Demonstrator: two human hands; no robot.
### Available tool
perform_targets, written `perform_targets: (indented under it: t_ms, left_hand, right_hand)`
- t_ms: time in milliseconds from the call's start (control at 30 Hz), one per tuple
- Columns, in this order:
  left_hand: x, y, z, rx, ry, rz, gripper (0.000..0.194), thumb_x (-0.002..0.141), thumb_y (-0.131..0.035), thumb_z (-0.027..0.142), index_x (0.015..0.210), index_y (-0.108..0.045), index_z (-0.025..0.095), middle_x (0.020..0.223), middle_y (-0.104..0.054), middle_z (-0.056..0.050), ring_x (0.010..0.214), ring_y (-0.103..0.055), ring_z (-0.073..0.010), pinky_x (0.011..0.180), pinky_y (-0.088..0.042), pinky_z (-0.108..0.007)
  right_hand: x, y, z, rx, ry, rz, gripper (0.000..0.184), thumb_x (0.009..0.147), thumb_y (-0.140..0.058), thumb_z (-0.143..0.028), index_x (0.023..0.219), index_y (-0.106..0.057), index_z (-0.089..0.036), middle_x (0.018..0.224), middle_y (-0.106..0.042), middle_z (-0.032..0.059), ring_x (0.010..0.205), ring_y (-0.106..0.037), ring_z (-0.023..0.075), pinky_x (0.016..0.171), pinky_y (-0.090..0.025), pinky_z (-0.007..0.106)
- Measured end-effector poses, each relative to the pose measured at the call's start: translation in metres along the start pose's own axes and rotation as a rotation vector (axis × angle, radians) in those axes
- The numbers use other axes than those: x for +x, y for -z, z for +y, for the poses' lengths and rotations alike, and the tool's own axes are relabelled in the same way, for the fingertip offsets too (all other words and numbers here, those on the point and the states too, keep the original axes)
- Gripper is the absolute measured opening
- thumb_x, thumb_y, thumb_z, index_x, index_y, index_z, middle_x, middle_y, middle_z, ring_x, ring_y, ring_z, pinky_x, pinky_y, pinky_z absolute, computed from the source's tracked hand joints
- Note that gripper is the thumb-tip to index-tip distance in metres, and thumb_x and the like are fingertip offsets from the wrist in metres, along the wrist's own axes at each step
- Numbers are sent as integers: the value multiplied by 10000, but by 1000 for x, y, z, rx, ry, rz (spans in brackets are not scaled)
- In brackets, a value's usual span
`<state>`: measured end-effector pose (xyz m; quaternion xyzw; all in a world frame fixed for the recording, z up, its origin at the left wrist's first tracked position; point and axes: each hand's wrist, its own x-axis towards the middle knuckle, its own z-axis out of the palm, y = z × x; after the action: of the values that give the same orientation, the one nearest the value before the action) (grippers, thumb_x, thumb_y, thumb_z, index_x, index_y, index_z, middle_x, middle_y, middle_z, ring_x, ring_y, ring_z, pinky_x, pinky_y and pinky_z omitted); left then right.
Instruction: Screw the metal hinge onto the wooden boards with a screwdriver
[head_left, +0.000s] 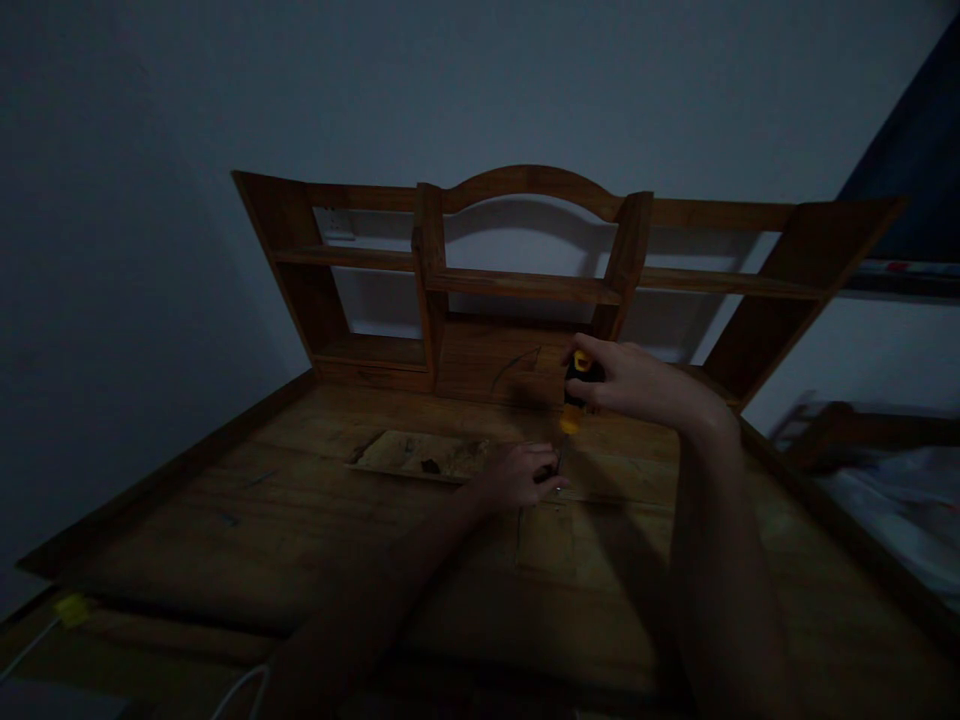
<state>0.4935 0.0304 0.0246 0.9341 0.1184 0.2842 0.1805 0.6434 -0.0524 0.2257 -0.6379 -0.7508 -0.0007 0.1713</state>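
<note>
My right hand (619, 382) is closed round the yellow-and-black handle of a screwdriver (574, 395), which points down at the wooden desktop (442, 590). Beside the screwdriver's tip rests my left hand (517, 475), low over the wood, its thumb and fingers curled together. What they pinch is too dark to make out. A small shiny spot, perhaps a screw (558, 490), shows by the left thumb. Just left of that hand lies a long wooden piece (420, 455) with a rough, stained face.
A wooden shelf unit (525, 285) stands along the back of the desktop against the wall. Small thin items (261, 479) lie at the left. A white cable (244, 685) and a yellow object (73, 609) are at the lower left. Dim light leaves the front dark.
</note>
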Motion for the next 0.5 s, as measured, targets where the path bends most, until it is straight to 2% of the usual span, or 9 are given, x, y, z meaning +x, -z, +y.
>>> perform_targets:
  t_ms: [267,433,500]
  left_hand:
    - [1,2,2,-2,-8,-10,216,926,-571,380,876,-634,179,899,-649,-40,873,-605,-169,812,-453,-273]
    - [0,2,3,0,3,-5,214,924,-569,383,896,-643,184,899,-649,-44,858,-608,-173,798,-465,-283]
    - [0,2,3,7,9,-3,199,916,-579,372,894,-645,185,893,-648,-45,850,-609,-175,786,-468,-281]
  right_hand:
    - [3,-2,5,-63,-49,29,402,845,-525,-547,1038,-572,-197,915,-682,93,802,-634,248,685,-422,315]
    - [2,1,2,34,14,-4,274,831,-541,-326,1077,-592,-217,988,-687,58,822,-636,205,707,-438,285]
    - [2,0,2,38,40,5,256,834,-538,-311,1061,-605,-214,972,-692,54,817,-637,199,707,-439,279]
